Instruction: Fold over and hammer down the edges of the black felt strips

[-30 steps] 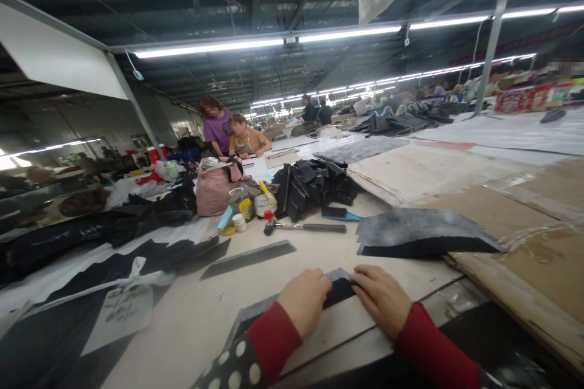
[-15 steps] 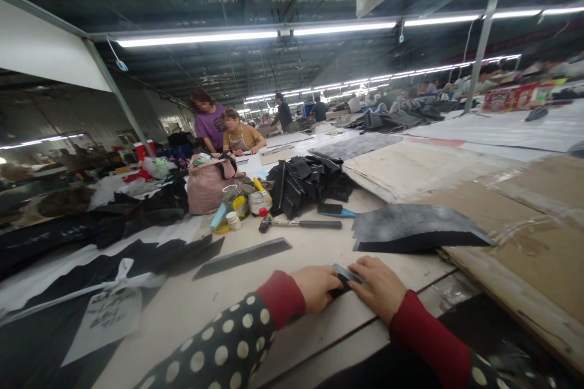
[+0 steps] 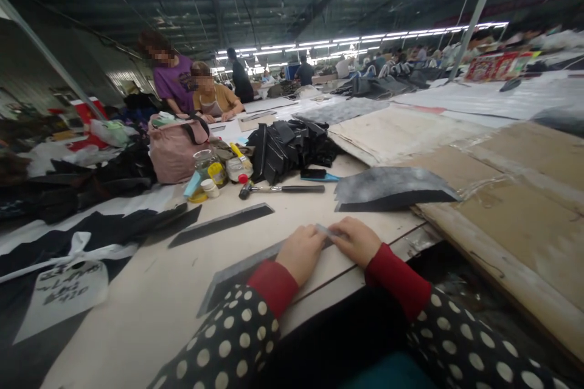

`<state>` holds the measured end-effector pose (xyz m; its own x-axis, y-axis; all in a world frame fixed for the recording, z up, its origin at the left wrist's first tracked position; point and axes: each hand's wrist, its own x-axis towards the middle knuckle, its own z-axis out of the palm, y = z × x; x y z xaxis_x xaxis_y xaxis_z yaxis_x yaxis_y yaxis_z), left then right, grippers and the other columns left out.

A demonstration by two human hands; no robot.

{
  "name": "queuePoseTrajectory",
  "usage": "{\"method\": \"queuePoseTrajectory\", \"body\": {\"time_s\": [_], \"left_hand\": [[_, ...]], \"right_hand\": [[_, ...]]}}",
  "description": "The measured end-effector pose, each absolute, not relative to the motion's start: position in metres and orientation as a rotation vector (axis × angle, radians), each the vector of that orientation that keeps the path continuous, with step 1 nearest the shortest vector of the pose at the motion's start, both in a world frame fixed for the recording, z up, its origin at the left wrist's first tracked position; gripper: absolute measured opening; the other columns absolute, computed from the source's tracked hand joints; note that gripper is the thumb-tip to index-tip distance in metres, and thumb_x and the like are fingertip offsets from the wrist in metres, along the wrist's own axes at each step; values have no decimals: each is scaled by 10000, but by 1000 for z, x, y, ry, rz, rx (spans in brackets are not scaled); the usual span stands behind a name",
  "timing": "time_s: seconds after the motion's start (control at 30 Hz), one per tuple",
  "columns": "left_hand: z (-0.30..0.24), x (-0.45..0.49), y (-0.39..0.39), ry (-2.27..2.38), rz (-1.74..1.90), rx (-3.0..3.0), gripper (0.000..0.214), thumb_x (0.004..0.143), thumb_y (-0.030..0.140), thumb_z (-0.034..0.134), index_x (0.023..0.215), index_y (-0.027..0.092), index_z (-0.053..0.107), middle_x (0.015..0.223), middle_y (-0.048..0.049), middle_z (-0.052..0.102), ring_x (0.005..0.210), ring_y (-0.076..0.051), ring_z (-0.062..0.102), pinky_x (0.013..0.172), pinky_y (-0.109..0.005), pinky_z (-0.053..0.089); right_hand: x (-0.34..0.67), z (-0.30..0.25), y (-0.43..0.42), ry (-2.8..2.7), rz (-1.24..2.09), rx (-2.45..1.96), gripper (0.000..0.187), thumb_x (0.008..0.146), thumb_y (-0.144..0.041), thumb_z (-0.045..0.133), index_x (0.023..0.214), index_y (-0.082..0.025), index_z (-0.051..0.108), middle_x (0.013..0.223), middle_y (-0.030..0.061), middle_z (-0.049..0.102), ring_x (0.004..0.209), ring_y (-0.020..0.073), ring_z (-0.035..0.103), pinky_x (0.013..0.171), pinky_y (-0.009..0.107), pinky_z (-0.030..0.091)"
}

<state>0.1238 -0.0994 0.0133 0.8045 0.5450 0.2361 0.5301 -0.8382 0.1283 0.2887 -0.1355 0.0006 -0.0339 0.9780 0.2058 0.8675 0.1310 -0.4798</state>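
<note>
A long dark strip of material with a grey edge (image 3: 222, 279) lies on the pale tabletop and runs under my left forearm up to my fingers. My left hand (image 3: 303, 250), its fingers bent together, presses on the strip near its far right end. Close beside it, my right hand (image 3: 357, 239) pinches the grey edge at that end between thumb and fingers. My fingertips partly hide the end of the strip. Another dark strip (image 3: 223, 225) lies flat further left. A stack of curved grey-and-black pieces (image 3: 395, 187) rests just beyond my right hand.
Behind the hands lie a hammer (image 3: 292, 189) and a blue-handled brush (image 3: 319, 175). Glass jars (image 3: 208, 167), a pink bag (image 3: 173, 149) and a pile of black pieces (image 3: 292, 149) stand further back. Cardboard sheets (image 3: 524, 188) cover the right side. Two people work beyond.
The view has tilted down and shifted right. More of the strip now shows, stretching left beneath my left forearm. Both hands remain close together at its end.
</note>
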Motion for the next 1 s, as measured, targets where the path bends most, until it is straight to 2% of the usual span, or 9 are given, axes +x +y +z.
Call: {"method": "queuePoseTrajectory", "body": {"time_s": [0.23,0.4,0.6,0.77,1.0], "left_hand": [[15,125,-100,891,451,2878,209,850,206,373,982,174,531,898,-50,526,838,-167,476,783,-314,416],[15,125,-100,926,463,2866,211,847,223,382,987,179,534,915,-53,526,853,-169,472,784,-320,413],[13,124,-98,942,475,2838,207,839,220,395,979,192,544,933,-46,533,861,-169,470,785,-316,410],[12,124,-96,952,511,2782,132,812,216,440,881,169,541,885,-40,540,845,-170,474,778,-314,407],[12,123,-96,872,466,2892,277,852,205,355,1099,214,478,951,-45,511,859,-168,460,787,-315,407]], "right_hand": [[288,3,-134,-1847,389,-1757,188,676,-151,503,814,-155,631,730,25,565,657,122,467,633,241,355],[288,-1,-133,-1851,364,-1744,177,672,-133,507,799,-155,629,713,21,558,637,116,455,610,235,352],[288,-3,-136,-1966,204,-1643,178,720,-127,499,828,-161,637,729,33,560,692,131,481,672,250,373],[283,-2,-139,-2175,14,-1631,210,778,-98,431,863,-145,617,800,65,558,779,158,483,735,275,375],[280,-1,-144,-2400,-168,-1710,207,795,-97,411,907,-110,584,839,93,527,783,189,443,715,308,366]]}}
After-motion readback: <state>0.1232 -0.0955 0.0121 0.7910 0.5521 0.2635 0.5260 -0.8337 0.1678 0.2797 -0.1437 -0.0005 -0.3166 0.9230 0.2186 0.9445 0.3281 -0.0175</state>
